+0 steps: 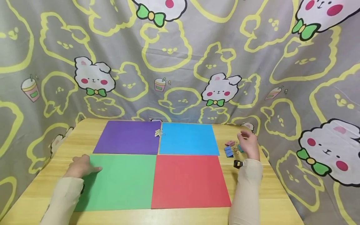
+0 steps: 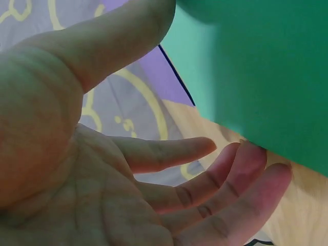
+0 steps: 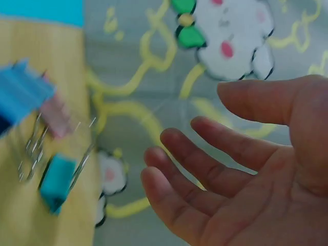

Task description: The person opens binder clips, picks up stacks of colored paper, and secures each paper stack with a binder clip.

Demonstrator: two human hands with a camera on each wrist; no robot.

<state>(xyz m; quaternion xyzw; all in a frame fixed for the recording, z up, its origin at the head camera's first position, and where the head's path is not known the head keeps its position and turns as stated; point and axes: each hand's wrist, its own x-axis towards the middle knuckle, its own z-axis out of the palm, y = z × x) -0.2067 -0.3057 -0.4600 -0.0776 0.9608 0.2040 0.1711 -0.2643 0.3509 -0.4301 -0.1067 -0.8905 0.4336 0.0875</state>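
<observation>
Grey cloth (image 1: 171, 47) printed with white rabbits and yellow outlines hangs behind a wooden table (image 1: 272, 193). Only the head view gives the whole layout: a purple sheet (image 1: 126, 139) and a blue sheet (image 1: 189, 139) at the back, a green sheet (image 1: 123, 182) and a red sheet (image 1: 191, 182) in front, with a pale clip (image 1: 158, 133) at the purple-blue seam. From there the left hand (image 1: 81, 166) shows its back, thumb over the green sheet; its wrist camera reveals the palm and relaxed fingers at that sheet's edge, grasping nothing. At the table's right, the right hand (image 1: 249, 144) is likewise released, fingers loosely bent. It partly hides a teal clip (image 3: 57, 182) from above (the right wrist camera shows it plainly, though blurred), near a blue clip (image 1: 229, 152) and a pink clip (image 1: 230, 143).
</observation>
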